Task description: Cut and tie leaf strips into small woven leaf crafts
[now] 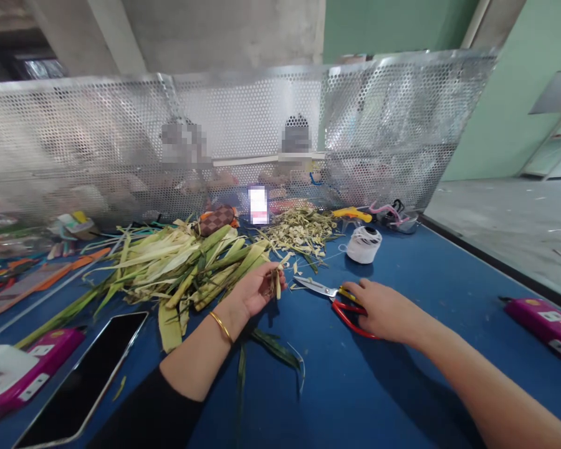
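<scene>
My left hand (260, 290), with a gold bangle at the wrist, pinches a small bundle of dried leaf strips (277, 282). A green leaf (280, 350) with thin thread beside it is below that hand. To the right, my right hand (378, 305) is closed on the handles of scissors (328, 290), one handle red and the other yellow. Their blades point left toward the bundle, apart from it. Behind my left hand spreads a pile of long pale-green leaves (168, 265). A heap of small leaf scraps (302, 232) sits farther back.
A spool of white thread (363, 246) stands behind the scissors. A phone (86, 380) and a purple power strip (32, 368) lie left; another purple power strip (542, 324) is right. A yellow tool (353, 214) lies near the perforated metal screen (243, 118), with people behind it.
</scene>
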Demonstrator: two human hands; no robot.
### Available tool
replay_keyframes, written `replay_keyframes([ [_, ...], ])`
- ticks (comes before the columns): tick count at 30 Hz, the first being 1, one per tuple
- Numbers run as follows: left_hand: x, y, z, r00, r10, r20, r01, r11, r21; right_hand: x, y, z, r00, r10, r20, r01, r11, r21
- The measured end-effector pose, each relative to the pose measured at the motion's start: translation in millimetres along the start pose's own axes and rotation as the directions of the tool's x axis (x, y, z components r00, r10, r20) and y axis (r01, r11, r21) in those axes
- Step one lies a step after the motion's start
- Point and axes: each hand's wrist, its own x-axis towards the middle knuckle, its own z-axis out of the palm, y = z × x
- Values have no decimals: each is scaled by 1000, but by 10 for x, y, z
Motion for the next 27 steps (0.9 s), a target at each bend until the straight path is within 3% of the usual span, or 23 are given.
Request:
replay_keyframes([
  [4,-26,17,-8,1000,10,10,-10,1000,-3,4,49,120,1000,-25,-17,26,996,81],
  [7,-57,42,-7,1000,26,17,-26,1000,-3,-34,130,70,999,10,38,-25,907,421],
  [8,-64,49,-6,999,29,18,-29,1000,-1,-63,149,45,995,31,91,-78,818,570],
  [10,-66,58,-6,1000,27,10,-27,1000,2,-136,169,1,982,43,186,-180,538,823],
  [12,-59,58,-7,1000,18,0,-18,1000,5,-211,169,-28,974,61,218,-226,262,938],
  [13,-55,57,-9,1000,15,-3,-15,1000,5,-243,164,-35,973,78,218,-229,170,959],
  [15,-51,53,-11,1000,13,0,-13,1000,2,-284,157,-41,967,105,233,-241,70,968],
  [20,-61,57,-9,1000,20,14,-20,1000,-5,-288,166,-61,958,51,282,-280,-42,959],
  [27,-63,52,10,1000,18,24,-18,1000,10,-86,29,-119,953,48,299,-299,-1,954],
])
